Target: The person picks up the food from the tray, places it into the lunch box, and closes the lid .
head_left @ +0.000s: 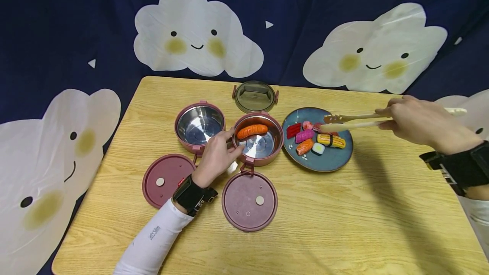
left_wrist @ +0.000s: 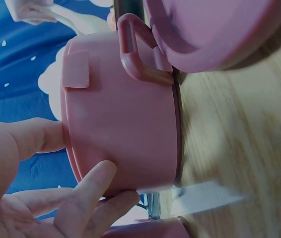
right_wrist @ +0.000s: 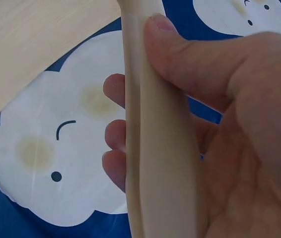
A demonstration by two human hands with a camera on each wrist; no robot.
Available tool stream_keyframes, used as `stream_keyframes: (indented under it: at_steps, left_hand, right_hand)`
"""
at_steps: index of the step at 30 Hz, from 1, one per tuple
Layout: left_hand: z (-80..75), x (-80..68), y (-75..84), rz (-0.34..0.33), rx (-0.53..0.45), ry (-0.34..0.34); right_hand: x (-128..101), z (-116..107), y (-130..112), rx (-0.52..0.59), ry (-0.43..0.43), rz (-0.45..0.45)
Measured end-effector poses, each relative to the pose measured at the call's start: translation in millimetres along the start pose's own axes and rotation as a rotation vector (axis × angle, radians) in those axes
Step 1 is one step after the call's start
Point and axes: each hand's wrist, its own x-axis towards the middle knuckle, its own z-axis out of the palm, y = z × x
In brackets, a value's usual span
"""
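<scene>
My left hand (head_left: 217, 156) holds the near-left side of a pink steel-lined pot (head_left: 276, 150), its thumb at the rim and other fingers against the outer wall (left_wrist: 125, 119). Inside lies an orange toy sausage (head_left: 252, 131). Over on the right, my right hand (head_left: 418, 120) grips light-coloured tongs (head_left: 359, 124), thumb on one arm and fingers round the other (right_wrist: 165, 148). The tong tips are apart above a blue plate (head_left: 324, 164) of toy sushi, including a yellow piece (head_left: 331, 141) and a purple one (head_left: 304, 136). Whether they touch a red piece beneath cannot be told.
A second pink pot (head_left: 201, 124) stands left of the first, with nothing inside. Two pink lids (head_left: 250, 203) lie in front, one partly behind my left forearm. A dark see-through lid (head_left: 255, 96) lies at the back of the wooden table (head_left: 344, 224).
</scene>
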Motion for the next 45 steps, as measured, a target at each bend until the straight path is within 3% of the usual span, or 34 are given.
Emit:
stream_keyframes:
  at_steps: [12,31,45]
  left_hand:
    - [0.0,0.3,1.1,0.005,0.005,-0.008]
    - [1.0,-0.2,1.4,0.022,0.002,0.008]
    - [0.2,-0.6,1.1,0.003,0.028,0.009]
  right_hand:
    - [2.4,10.1,6.0,0.039,0.021,-0.066]
    - [0.8,11.4,7.1,-0.045,0.119,-0.104]
    - [-2.3,-5.2,2.5,-0.107,0.152,-0.051]
